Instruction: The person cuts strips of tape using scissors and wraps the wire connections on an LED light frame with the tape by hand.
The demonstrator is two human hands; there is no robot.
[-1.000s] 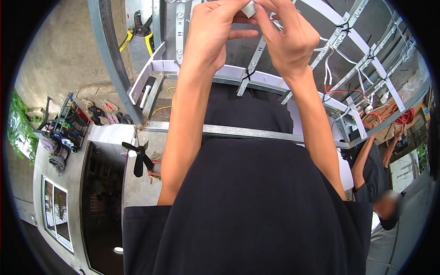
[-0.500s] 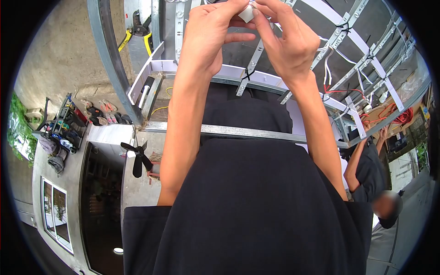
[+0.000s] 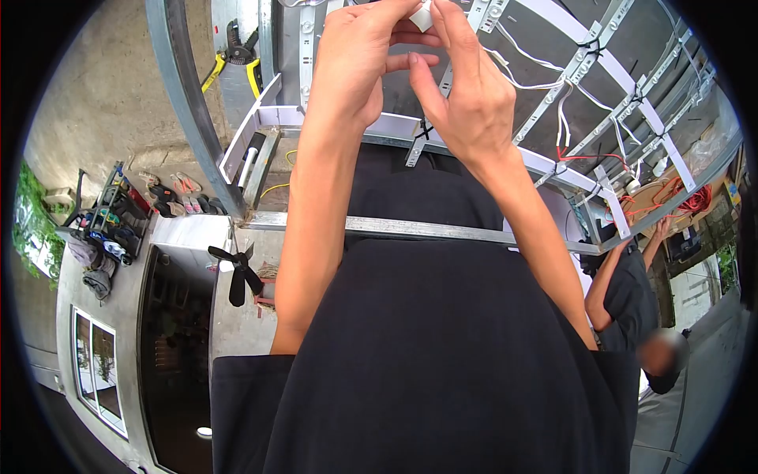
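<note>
At the top edge of the view, my left hand (image 3: pixel 355 67) pinches a small white piece (image 3: pixel 424 17). Its kind cannot be made out, and the fingertips are partly cut off. Close on the right is my right hand (image 3: pixel 474 99), its thumb lowered away from its fingers. The right index fingertip is at or beside the white piece; whether it touches is unclear. Both hands are above a metal frame carrying LED strips (image 3: pixel 307 55) with white wires (image 3: pixel 533 83). A black tie (image 3: pixel 424 129) wraps one strip below the hands.
A galvanized metal bar (image 3: pixel 387 227) crosses in front of my body. Yellow-handled pliers (image 3: pixel 234 55) lie at upper left. A black fan blade (image 3: pixel 237 276) is lower left. At right, another person (image 3: pixel 636 300) works near a coil of red wire (image 3: pixel 695 197).
My right hand has shifted left, and its thumb has come away from the white piece. The left hand stays nearly in place. The other person has moved slightly.
</note>
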